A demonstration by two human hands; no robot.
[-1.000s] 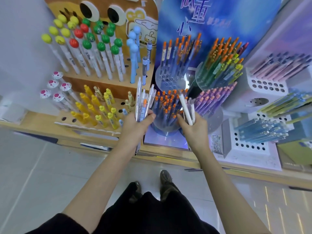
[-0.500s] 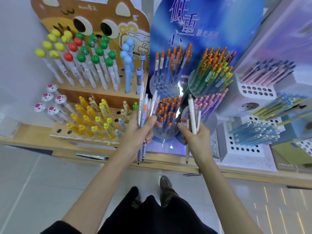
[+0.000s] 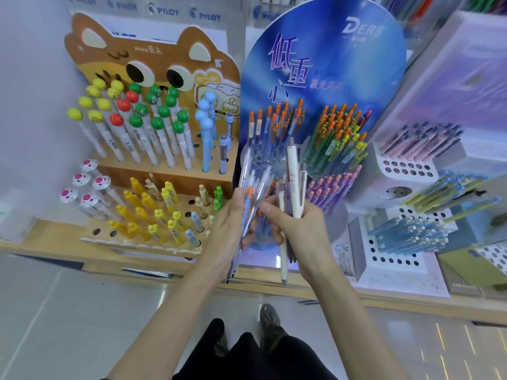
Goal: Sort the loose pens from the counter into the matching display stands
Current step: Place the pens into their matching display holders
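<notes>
Wooden worktop (image 3: 46,242) runs along the far side of the pale tiled floor (image 3: 68,311), crowded with pen displays: a cat-faced stand (image 3: 175,180) on the left with ball-topped and yellow pens, a round blue stand (image 3: 329,64) in the middle with orange-capped and purple pens, and white perforated stands (image 3: 378,182) on the right. We hold both hands close together in front of the blue stand, above the near edge of the worktop. Our left hand (image 3: 226,231) has its fingers wrapped round a bundle of clear pens (image 3: 255,185), one with an orange top, fanned upward and leaning right. Our right hand (image 3: 304,231) has its fingers clamped on a few white pens (image 3: 293,174), held upright, their tips poking out below the palm. The right thumb lies just beside the left bundle; we cannot tell whether it touches.
</notes>
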